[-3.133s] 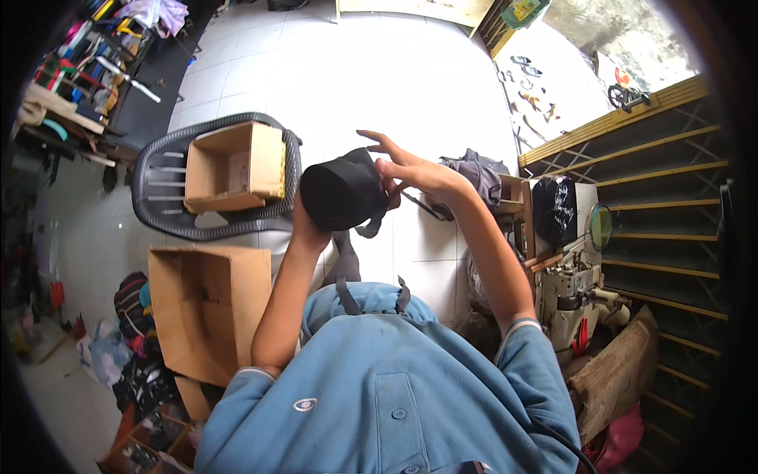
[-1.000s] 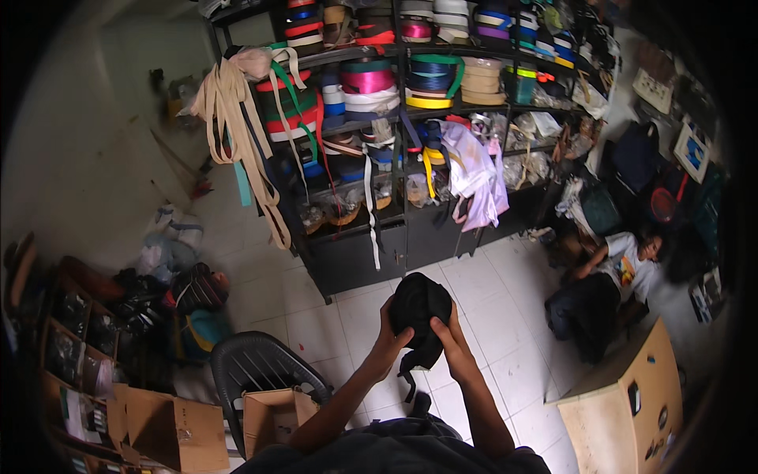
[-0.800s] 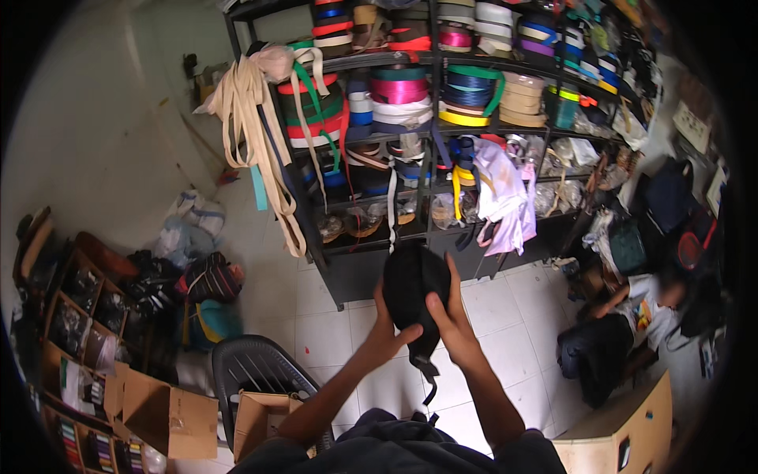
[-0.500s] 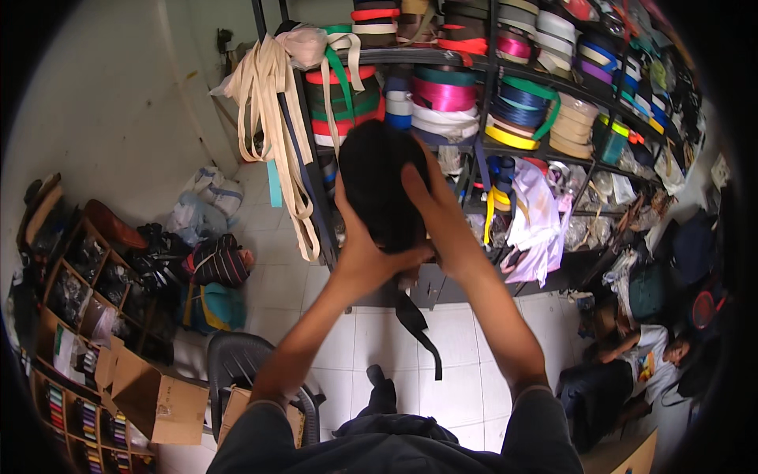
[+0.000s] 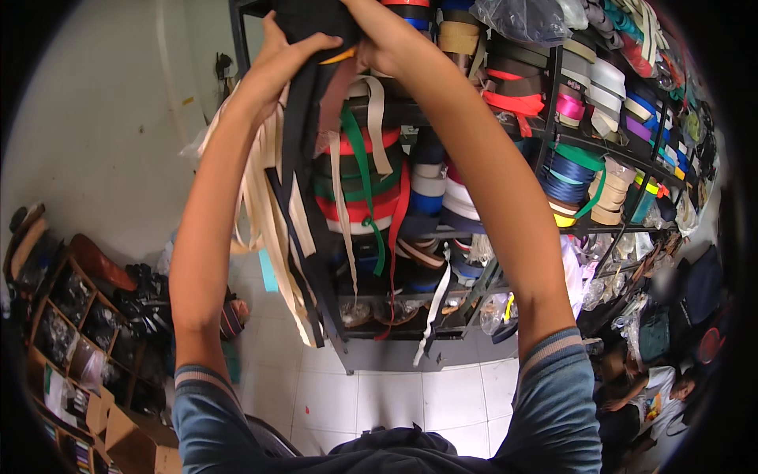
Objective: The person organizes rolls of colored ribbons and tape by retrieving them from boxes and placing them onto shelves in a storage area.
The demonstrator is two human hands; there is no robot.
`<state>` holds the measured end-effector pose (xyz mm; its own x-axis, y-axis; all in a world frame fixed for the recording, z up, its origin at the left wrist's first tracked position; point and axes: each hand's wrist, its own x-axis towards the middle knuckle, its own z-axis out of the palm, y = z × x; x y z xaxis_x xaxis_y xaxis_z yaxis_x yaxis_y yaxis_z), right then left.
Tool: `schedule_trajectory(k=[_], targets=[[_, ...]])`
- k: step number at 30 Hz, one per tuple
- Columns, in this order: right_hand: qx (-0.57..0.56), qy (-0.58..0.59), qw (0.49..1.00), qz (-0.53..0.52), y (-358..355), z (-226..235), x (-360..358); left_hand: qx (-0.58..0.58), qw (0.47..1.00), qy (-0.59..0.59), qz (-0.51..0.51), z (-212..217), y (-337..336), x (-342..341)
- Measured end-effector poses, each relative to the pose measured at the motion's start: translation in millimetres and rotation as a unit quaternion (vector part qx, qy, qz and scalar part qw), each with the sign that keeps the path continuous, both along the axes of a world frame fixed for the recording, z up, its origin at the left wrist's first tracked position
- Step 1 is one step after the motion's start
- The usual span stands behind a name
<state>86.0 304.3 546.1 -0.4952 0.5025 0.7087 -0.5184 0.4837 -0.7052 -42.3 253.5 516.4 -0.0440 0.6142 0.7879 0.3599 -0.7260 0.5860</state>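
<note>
At the upper edge of the head view, both my hands are raised to a black roll of strap, whose top is cut off. My left hand grips its left side, thumb laid across its lower part. On the other side my right hand holds it, its fingers partly hidden. Just under the roll show a small yellow edge and a mauve-brown strip. A black strap hangs below my left hand; I cannot tell whether it belongs to the roll. Cream straps drape beside it.
A dark metal shelf rack holds several coloured webbing rolls, with a green ribbon and a white strap dangling. Cardboard boxes and a cubby shelf stand left. A person is at the lower right.
My hands have carried the black roll up and leftward, from in front of the shelf's middle to its upper left. The view has shifted, showing more of the upper shelves.
</note>
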Motion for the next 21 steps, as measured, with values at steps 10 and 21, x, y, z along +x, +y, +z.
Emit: schedule_trajectory(k=[10,21], targets=[[-0.07,0.037,0.991,-0.111,112,30,-44,-0.104,0.994,0.016,-0.039,42,127,-41],[-0.187,0.061,0.952,-0.232,163,41,-72,-0.242,0.96,-0.049,-0.132,58,184,-50]])
